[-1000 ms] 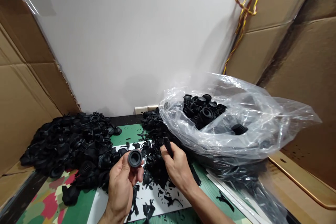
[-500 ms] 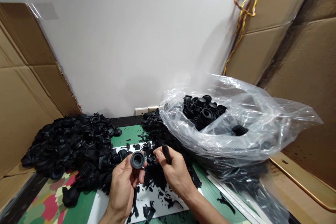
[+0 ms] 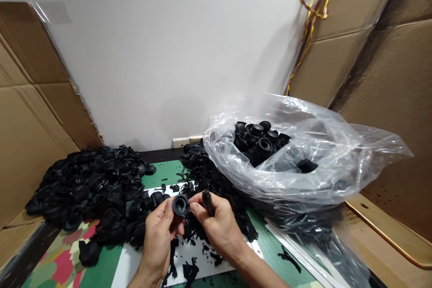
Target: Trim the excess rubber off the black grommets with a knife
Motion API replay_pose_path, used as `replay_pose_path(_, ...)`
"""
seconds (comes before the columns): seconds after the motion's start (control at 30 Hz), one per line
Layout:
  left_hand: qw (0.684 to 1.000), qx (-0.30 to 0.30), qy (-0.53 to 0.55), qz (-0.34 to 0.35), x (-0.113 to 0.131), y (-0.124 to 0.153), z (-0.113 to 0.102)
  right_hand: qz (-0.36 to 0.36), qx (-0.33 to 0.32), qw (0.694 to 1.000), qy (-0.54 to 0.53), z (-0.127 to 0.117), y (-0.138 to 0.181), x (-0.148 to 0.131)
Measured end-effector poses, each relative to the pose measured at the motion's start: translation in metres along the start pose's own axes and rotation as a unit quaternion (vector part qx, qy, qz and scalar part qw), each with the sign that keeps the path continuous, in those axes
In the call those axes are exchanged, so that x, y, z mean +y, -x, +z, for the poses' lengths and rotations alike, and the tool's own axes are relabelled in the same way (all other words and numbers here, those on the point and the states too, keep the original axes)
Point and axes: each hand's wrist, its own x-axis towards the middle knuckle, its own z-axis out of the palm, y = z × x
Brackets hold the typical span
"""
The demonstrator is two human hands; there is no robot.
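Note:
Between its thumb and fingers, my left hand grips a round black rubber bellows, its open ringed end turned up toward me. My right hand is closed around a dark, stick-like tool handle; the tool's working end is hidden. The right thumb and forefinger are at the right rim of the bellows, touching or almost touching it. Beneath both hands lies a white board strewn with black rubber scraps.
A large heap of black rubber pieces lies on the left. Scraps pile up behind my hands. At right, a clear plastic bag holds ribbed black parts. Cardboard panels and a white wall enclose the table.
The bellows has moved slightly right and turned a little in my left hand. My right hand has come left, bringing its fingertips to the rim. The tool handle has shifted left.

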Motion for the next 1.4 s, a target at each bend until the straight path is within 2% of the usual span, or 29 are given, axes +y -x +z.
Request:
replay_pose_path(0.27,0.998,0.0,-0.048,0.033,-0.011,-0.005,-0.007,-0.002,-0.056,0.998,0.01,0.004,0.0,-0.009)
replay_pose_path(0.37,0.995,0.001,-0.081,0.053,-0.012,-0.005,-0.008,-0.009,-0.059,0.998,0.036,0.004,0.0,-0.012)
replay_pose_path(0.57,0.972,0.03,-0.214,0.088,-0.01,-0.005,-0.01,-0.008,-0.054,0.992,0.113,0.004,-0.001,-0.015)
replay_pose_path(0.7,0.957,0.025,-0.264,0.118,-0.014,-0.005,-0.012,0.026,-0.075,0.987,0.14,0.003,-0.001,-0.012)
replay_pose_path(0.83,0.964,0.047,-0.227,0.133,-0.016,-0.002,-0.011,0.079,-0.016,0.978,0.191,-0.002,-0.003,-0.003)
replay_pose_path(0.93,0.983,0.033,-0.153,0.1,-0.013,-0.001,-0.008,0.086,0.019,0.986,0.141,-0.008,-0.006,0.0)
replay_pose_path(1.07,0.996,0.018,-0.068,0.06,-0.007,-0.001,-0.003,0.06,-0.035,0.997,0.038,-0.009,-0.005,-0.003)
replay_pose_path(1.23,0.997,0.029,-0.06,0.044,-0.009,-0.003,-0.003,0.025,-0.105,0.994,-0.031,0.001,0.001,-0.009)
replay_pose_path(1.4,0.994,0.026,-0.087,0.064,-0.015,-0.006,-0.009,-0.004,-0.086,0.996,0.002,0.006,0.001,-0.007)
